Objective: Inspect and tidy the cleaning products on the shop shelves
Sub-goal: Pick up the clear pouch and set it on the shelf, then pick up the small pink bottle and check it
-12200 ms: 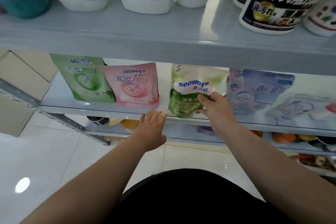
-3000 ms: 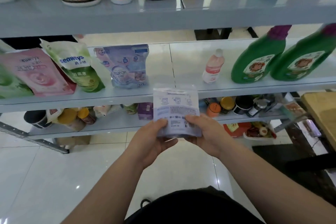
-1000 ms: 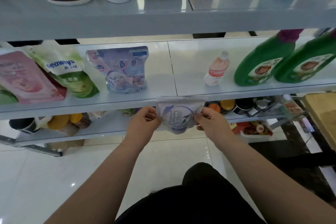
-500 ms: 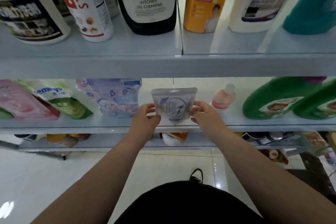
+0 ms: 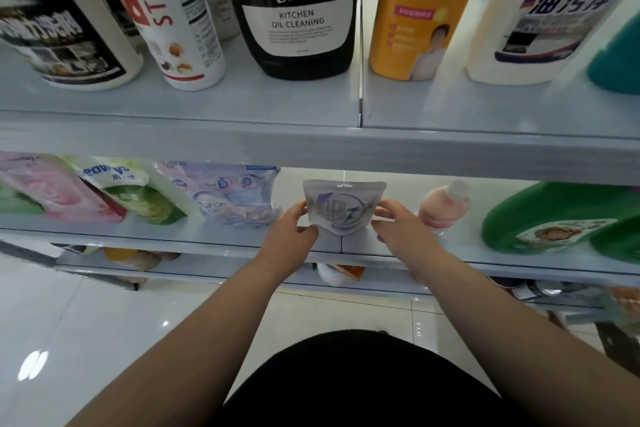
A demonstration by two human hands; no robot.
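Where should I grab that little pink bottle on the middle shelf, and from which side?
Probably round its body, below the cap, coming straight in from the front. The pink bottle looks slim enough for one hand, and its sides are crowded: the pouch, pinched by the left hand and right hand, on one side, a green bottle on the other.

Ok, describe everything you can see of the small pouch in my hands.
The small pouch is pale lilac plastic with a round purple logo and a top hang hole. Upright, facing the camera, it is at the middle shelf between a bigger blue pouch and a pink bottle. The left hand and right hand pinch its sides.
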